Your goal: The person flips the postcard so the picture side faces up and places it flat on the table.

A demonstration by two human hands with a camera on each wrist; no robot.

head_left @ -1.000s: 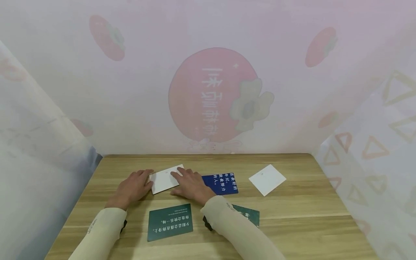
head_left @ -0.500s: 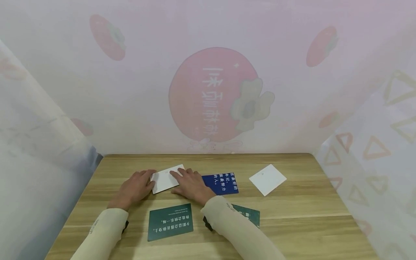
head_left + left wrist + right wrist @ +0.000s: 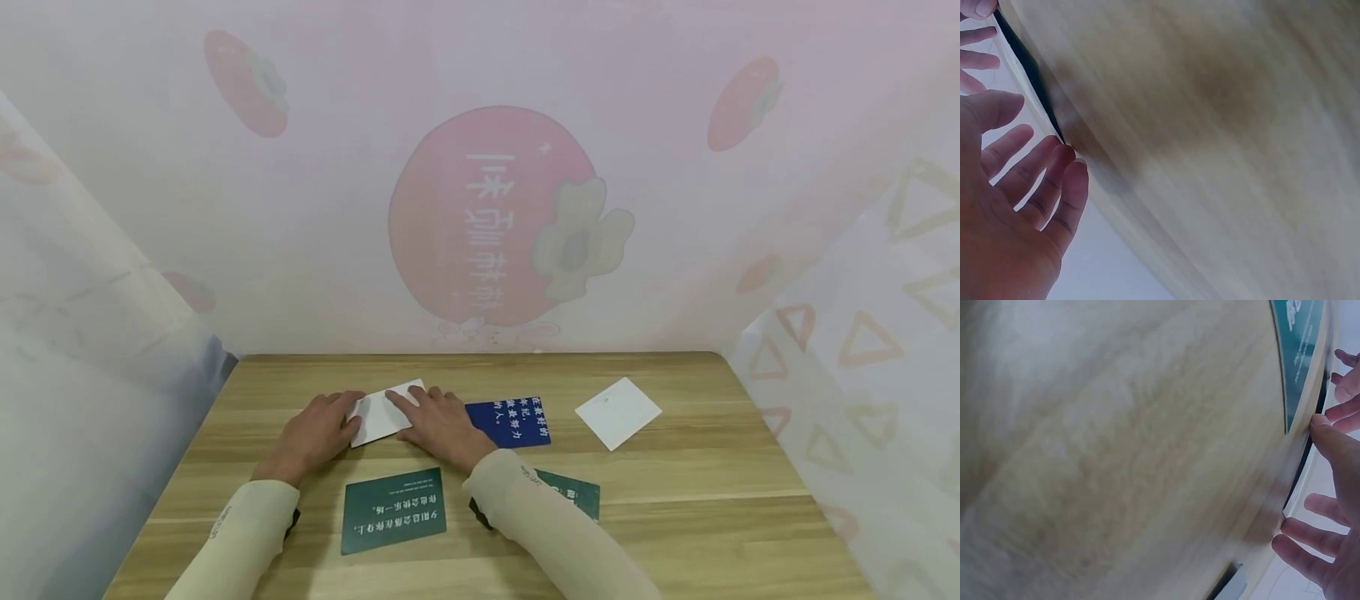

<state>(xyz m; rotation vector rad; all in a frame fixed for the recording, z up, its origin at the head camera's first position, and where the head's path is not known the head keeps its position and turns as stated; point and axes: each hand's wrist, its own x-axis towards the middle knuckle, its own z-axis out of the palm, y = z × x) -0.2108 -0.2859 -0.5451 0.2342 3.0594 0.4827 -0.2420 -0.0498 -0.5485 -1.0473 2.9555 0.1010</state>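
A white card point(image 3: 378, 419) lies between my hands on the left half of the wooden table. My left hand point(image 3: 313, 435) rests at its left end, thumb by the near corner and fingers towards the far one. At the other end, my right hand point(image 3: 442, 427) touches the card, its index finger laid over the white face and its thumb low near the front edge. Both wrist views show extended, slightly bent fingers at the card's edges; in the left one a dark strip shows along the card point(image 3: 1038, 84). The right hand covers part of the card's right end.
Right of my right hand lies a blue card point(image 3: 513, 423) with white writing. A second white card point(image 3: 618, 414) sits farther right. Nearer me are a green card point(image 3: 393, 512) and another green card point(image 3: 577, 493), partly covered by my right sleeve. A printed cloth backdrop point(image 3: 315, 208) stands behind the table.
My right index finger has slid left over the white card. My left hand has shifted slightly right along its left end. The other cards stay where they were.
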